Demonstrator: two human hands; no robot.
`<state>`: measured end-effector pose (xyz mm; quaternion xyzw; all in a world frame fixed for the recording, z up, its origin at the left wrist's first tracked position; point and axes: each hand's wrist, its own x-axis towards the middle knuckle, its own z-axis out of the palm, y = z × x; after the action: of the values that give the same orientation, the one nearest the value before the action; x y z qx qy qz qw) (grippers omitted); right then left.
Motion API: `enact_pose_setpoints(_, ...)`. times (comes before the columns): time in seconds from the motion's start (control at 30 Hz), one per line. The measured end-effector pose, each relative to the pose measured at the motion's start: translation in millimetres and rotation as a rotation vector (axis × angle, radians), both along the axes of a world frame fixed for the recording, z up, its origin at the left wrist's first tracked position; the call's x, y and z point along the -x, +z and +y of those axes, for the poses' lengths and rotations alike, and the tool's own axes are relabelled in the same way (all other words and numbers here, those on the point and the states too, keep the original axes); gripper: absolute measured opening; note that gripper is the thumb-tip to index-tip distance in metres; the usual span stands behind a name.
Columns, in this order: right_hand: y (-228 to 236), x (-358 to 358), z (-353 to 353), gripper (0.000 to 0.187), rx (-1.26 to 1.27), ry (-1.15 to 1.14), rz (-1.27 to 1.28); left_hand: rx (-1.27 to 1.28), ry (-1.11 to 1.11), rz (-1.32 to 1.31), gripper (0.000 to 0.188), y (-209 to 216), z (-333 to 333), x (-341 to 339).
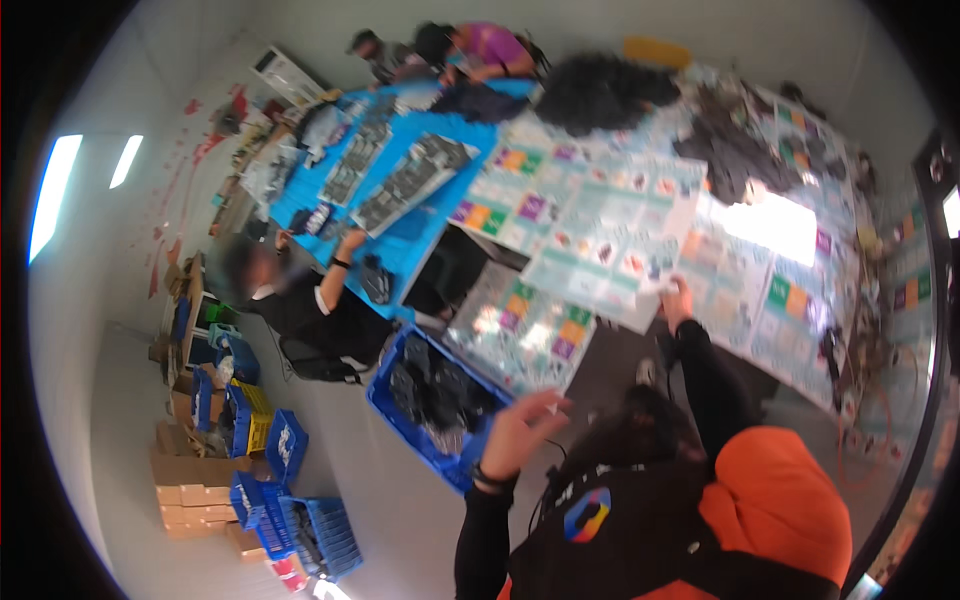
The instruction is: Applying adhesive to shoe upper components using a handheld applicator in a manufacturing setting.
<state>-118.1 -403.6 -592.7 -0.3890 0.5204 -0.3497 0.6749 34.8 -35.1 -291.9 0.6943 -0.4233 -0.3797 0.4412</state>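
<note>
My right hand [677, 303] is at the near right edge of a large pale printed sheet [620, 235], its fingers closed on that edge. The sheet lies slanted over the printed table covering [760, 300], and its near corner juts past the table's edge. Lower and to the left, my left hand [520, 435] is raised with fingers apart and nothing in it. It appears in front of the right side of a blue crate [375, 395] holding dark bundled items [435, 385]. The fingertips of both hands are slightly blurred.
A seated co-worker [310, 300] is at the blue-covered table [415, 240] on the left, where patterned dark panels [415, 185] lie. More people [490, 50] work at the far side. Dark fabric piles [605, 90] sit at the back. Cartons [195, 490] and blue crates [325, 535] stand lower left.
</note>
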Motion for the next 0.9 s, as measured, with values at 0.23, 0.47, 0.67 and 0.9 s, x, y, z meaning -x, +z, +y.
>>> enact_pose_setpoints(0.23,13,27,-13,0.039,-0.055,-0.061,0.024,-0.452,0.612,0.425,0.041,-251,194,-12)
enact_pose_setpoints(0.47,-55,-27,-41,0.047,-0.058,0.07,0.1,-0.566,0.927,0.75,0.036,-244,204,71)
enact_pose_setpoints(0.67,-96,-42,-72,0.041,0.016,0.128,0.33,-0.556,0.81,0.627,0.038,-233,115,87)
enact_pose_setpoints(0.9,-55,-43,-82,0.031,0.054,0.403,0.504,-0.526,0.794,0.668,0.037,-228,75,90)
